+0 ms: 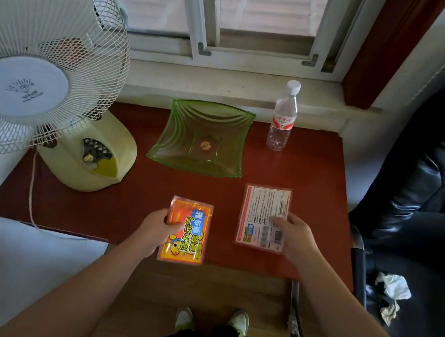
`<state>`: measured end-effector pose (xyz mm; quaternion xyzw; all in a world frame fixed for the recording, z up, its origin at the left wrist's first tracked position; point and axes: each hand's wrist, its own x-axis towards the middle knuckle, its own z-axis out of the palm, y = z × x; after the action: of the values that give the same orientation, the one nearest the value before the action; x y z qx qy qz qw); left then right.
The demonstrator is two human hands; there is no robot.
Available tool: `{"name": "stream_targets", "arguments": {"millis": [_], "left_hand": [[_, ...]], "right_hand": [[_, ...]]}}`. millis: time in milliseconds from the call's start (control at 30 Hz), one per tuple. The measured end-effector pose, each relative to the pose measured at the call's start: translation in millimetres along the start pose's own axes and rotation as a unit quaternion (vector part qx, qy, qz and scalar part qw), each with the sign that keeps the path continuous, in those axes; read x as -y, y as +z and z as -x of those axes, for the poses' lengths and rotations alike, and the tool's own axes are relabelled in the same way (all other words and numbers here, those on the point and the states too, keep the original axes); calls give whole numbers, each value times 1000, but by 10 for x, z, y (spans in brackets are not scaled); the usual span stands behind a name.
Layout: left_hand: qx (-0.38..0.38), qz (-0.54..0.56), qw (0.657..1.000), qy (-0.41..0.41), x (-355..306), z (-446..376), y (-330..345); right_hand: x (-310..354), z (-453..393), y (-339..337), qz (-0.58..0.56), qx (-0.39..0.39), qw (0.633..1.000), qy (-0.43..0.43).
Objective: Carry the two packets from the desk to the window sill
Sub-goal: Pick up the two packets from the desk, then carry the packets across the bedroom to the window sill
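Fan [33, 69] is standing at the far left, its base on the left end of the worktop [132, 203], head facing the person — well clear of the carrying route, so it is not likely to be getting in the way.

Left hand [155, 229] is closing on the orange packet [189, 233] at its left edge: thumb lying over the printed face, fingers going under and out of sight. The grip is clamped on the packet. The packet's near end is hanging past the front edge of the worktop, probably so the fingers can be getting beneath it; whether it is already lifting off the surface I cannot tell.

Green dish [201, 138] is sitting behind, mid-worktop, between the packets and the window sill [229, 89] — the hands will probably be passing over or beside it.

White packet [265, 205] is lying flat on the worktop, label side up, right of the orange one and apart from it. Right hand [296, 238] is resting on its near right part, fingertips [276, 221] pressing on the face; the grip looks half closed, touching but not yet clamped round an edge.

Water bottle [282, 119] is standing upright at the back right, just in front of the sill. The sill itself is running bare below the window — room there for both packets, I judge.

One hand per packet suggests both are going in a single trip.
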<state>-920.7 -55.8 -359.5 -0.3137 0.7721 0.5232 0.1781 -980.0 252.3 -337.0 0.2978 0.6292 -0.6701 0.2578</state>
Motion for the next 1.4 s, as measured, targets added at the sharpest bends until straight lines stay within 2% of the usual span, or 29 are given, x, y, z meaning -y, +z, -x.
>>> {"name": "stream_targets", "arguments": {"millis": [100, 433, 600, 733, 933, 1233, 1400], "left_hand": [[45, 120, 992, -19, -95, 78, -37], [135, 224, 964, 41, -272, 669, -395], [188, 253, 949, 35, -173, 977, -713], [227, 224, 947, 46, -69, 1118, -841], [304, 158, 937, 67, -41, 1261, -686], [403, 49, 906, 119, -261, 1745, 138], [457, -22, 878, 141, -386, 2243, 854]], "right_hand": [[-7, 160, 13, -52, 46, 998, 9], [-127, 929, 277, -99, 151, 983, -22], [-394, 1412, 515, -101, 157, 982, -41], [-658, 1721, 623, -89, 116, 988, -50], [-1044, 2158, 374, -158, 51, 984, -62], [-1569, 2827, -331, -238, -69, 964, -93], [-1936, 3303, -921, -265, -154, 945, -115]]}}
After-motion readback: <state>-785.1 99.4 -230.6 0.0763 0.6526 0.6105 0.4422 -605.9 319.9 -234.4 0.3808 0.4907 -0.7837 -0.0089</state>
